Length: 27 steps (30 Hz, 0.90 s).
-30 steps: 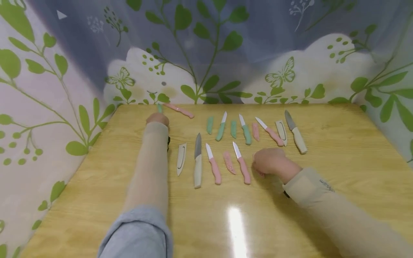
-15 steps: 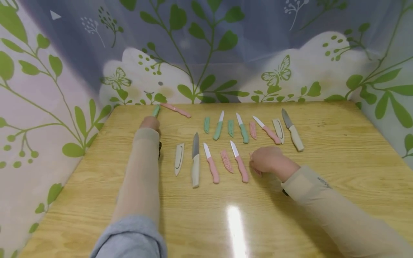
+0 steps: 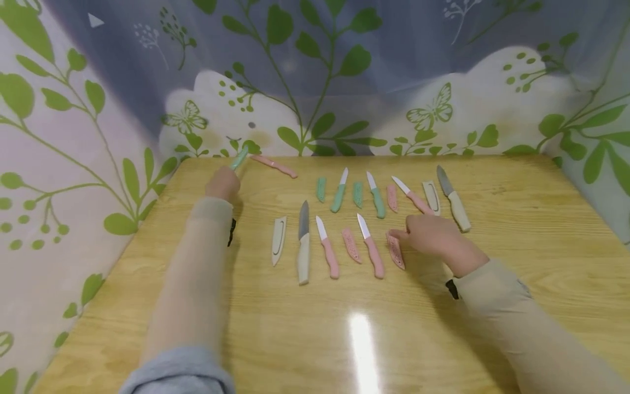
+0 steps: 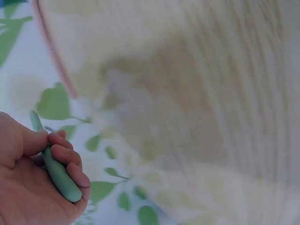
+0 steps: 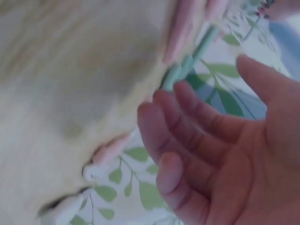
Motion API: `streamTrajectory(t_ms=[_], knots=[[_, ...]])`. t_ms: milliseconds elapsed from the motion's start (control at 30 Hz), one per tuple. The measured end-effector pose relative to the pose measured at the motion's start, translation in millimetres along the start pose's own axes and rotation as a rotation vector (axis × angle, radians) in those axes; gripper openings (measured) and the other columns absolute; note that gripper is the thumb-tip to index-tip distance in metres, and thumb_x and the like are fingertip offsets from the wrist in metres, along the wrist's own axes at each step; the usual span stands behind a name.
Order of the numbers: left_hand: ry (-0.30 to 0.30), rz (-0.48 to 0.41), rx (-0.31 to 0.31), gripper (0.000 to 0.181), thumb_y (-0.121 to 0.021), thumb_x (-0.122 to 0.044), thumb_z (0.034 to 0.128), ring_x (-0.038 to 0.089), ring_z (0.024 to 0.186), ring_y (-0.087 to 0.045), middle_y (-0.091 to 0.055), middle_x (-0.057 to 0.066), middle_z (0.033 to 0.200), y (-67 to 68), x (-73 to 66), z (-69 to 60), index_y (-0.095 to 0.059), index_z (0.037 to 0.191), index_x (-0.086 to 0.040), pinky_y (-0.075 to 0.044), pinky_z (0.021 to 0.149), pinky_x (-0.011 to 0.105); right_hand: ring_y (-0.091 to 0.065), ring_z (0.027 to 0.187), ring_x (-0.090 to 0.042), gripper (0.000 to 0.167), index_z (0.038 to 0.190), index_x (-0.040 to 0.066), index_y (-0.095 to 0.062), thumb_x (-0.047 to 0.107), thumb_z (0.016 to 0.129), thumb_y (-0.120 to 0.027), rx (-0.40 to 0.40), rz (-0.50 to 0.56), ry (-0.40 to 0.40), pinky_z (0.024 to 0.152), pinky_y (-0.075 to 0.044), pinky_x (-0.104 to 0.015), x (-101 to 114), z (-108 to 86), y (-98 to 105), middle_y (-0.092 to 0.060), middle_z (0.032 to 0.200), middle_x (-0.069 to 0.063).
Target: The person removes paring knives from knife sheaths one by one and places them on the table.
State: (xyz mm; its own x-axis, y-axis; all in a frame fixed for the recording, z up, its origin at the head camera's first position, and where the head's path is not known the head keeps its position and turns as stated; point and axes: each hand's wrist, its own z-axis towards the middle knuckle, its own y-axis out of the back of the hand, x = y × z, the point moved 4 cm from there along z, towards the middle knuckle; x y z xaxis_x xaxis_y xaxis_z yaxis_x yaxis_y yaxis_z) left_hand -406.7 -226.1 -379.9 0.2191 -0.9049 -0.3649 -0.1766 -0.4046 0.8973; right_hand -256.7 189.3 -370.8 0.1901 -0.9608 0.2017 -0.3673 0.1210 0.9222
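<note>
My left hand (image 3: 223, 185) is raised over the far left of the table and grips a green knife (image 4: 65, 182); its rounded handle end shows below the fingers, and the upper end is also green, perhaps sheathed. A pink-handled knife (image 3: 278, 166) lies just beyond that hand. My right hand (image 3: 434, 238) hovers beside a pink perforated knife sheath (image 3: 396, 250), a fingertip over or on its upper end; which, I cannot tell. In the right wrist view its fingers are loosely bent, thumb apart, holding nothing. A pink paring knife (image 3: 374, 257) lies left of that sheath.
In the front row lie a cream sheath (image 3: 278, 241), a cream knife (image 3: 303, 257), another pink knife (image 3: 331, 258) and another pink sheath (image 3: 351, 245). Behind are green knives (image 3: 338, 198), sheaths and a large cream knife (image 3: 459, 210). Blades are bare. A patterned wall borders the table (image 3: 275, 328).
My left hand has moved left and lifted with the green knife, which shows more. My right hand has let go of the pink sheath and shifted right and slightly away, uncovering it.
</note>
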Motion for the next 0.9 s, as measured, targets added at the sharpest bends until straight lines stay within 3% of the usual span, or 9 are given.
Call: streamTrajectory(t_ms=[67, 133, 167, 300, 400, 533, 600, 733, 900], knots=[[-0.031, -0.018, -0.052, 0.039, -0.029, -0.015, 0.1044, 0.018, 0.061, -0.043, -0.05, 0.013, 0.083, 9.1, -6.0, -15.1, -0.048, 0.125, 0.013, -0.042, 0.056, 0.031, -0.059, 0.065, -0.026, 0.054, 0.109, -0.001, -0.061, 0.05, 0.1, -0.046, -0.054, 0.019, -0.007, 0.055, -0.046, -0.035, -4.0, -3.5, 8.6, -0.059, 0.124, -0.023], [-0.077, -0.06, -0.072, 0.043, -0.026, -0.021, 0.1065, 0.017, 0.063, -0.042, -0.047, 0.011, 0.084, 12.5, -15.5, -24.2, -0.048, 0.124, 0.012, -0.04, 0.057, 0.03, -0.062, 0.09, -0.039, 0.063, 0.129, -0.004, -0.051, 0.051, 0.099, -0.046, -0.09, 0.056, -0.008, 0.07, -0.051, -0.047, -6.8, -7.5, 14.9, -0.046, 0.14, -0.027], [-0.094, -0.086, -0.068, 0.045, -0.025, -0.024, 0.1072, 0.017, 0.064, -0.041, -0.046, 0.01, 0.084, 12.2, -20.2, -26.4, -0.048, 0.123, 0.011, -0.039, 0.058, 0.029, -0.058, 0.104, -0.044, 0.067, 0.135, -0.006, -0.046, 0.05, 0.099, -0.047, -0.116, 0.067, 0.008, 0.08, -0.05, -0.053, -6.9, -8.9, 17.4, -0.047, 0.138, -0.029], [-0.184, -0.144, -0.047, 0.047, -0.023, -0.031, 0.1079, 0.019, 0.072, -0.042, -0.046, 0.011, 0.091, -0.3, -46.8, -44.8, -0.045, 0.128, 0.006, -0.039, 0.063, 0.031, -0.02, 0.138, -0.054, 0.077, 0.147, -0.01, -0.025, 0.045, 0.099, -0.05, -0.187, 0.118, 0.091, 0.108, -0.024, -0.066, -5.9, -13.1, 20.6, -0.021, 0.152, -0.034], [-0.3, -0.126, -0.043, 0.044, -0.029, -0.031, 0.1075, 0.02, 0.069, -0.042, -0.047, 0.011, 0.087, -15.3, -73.8, -68.8, -0.046, 0.133, 0.0, -0.039, 0.061, 0.03, -0.002, 0.142, -0.055, 0.081, 0.151, -0.007, -0.014, 0.043, 0.099, -0.052, -0.212, 0.165, 0.138, 0.11, -0.012, -0.068, -3.9, -14.6, 19.2, -0.001, 0.156, -0.033], [-0.453, -0.032, -0.056, 0.035, -0.036, -0.028, 0.1064, 0.019, 0.064, -0.043, -0.049, 0.007, 0.08, -33.0, -108.6, -104.0, -0.054, 0.124, -0.003, -0.04, 0.058, 0.03, 0.006, 0.143, -0.052, 0.091, 0.154, 0.001, 0.001, 0.045, 0.097, -0.055, -0.232, 0.198, 0.176, 0.109, -0.012, -0.071, -0.2, -16.4, 17.3, 0.014, 0.158, -0.027], [-0.517, 0.033, -0.056, 0.034, -0.038, -0.028, 0.1058, 0.019, 0.07, -0.048, -0.054, 0.007, 0.084, -40.9, -122.1, -119.5, -0.055, 0.119, -0.001, -0.044, 0.064, 0.032, 0.007, 0.144, -0.05, 0.094, 0.155, 0.007, 0.005, 0.044, 0.096, -0.057, -0.245, 0.196, 0.196, 0.108, -0.012, -0.072, 2.0, -17.0, 16.8, 0.02, 0.158, -0.023], [-0.619, 0.135, -0.038, 0.032, -0.04, -0.03, 0.105, 0.019, 0.077, -0.054, -0.061, 0.006, 0.093, -54.9, -141.5, -144.6, -0.056, 0.116, -0.005, -0.048, 0.07, 0.033, 0.009, 0.145, -0.047, 0.097, 0.155, 0.013, 0.009, 0.045, 0.094, -0.059, -0.278, 0.154, 0.239, 0.109, -0.011, -0.071, 6.3, -17.6, 15.6, 0.023, 0.158, -0.02], [-0.689, 0.251, -0.055, 0.031, -0.043, -0.031, 0.104, 0.02, 0.083, -0.061, -0.064, 0.005, 0.094, -72.0, -155.2, -167.8, -0.059, 0.114, -0.007, -0.052, 0.081, 0.038, 0.006, 0.146, -0.046, 0.097, 0.156, 0.01, 0.003, 0.041, 0.092, -0.064, -0.331, 0.071, 0.305, 0.112, -0.009, -0.067, 15.5, -22.1, 13.8, 0.014, 0.159, -0.024]])
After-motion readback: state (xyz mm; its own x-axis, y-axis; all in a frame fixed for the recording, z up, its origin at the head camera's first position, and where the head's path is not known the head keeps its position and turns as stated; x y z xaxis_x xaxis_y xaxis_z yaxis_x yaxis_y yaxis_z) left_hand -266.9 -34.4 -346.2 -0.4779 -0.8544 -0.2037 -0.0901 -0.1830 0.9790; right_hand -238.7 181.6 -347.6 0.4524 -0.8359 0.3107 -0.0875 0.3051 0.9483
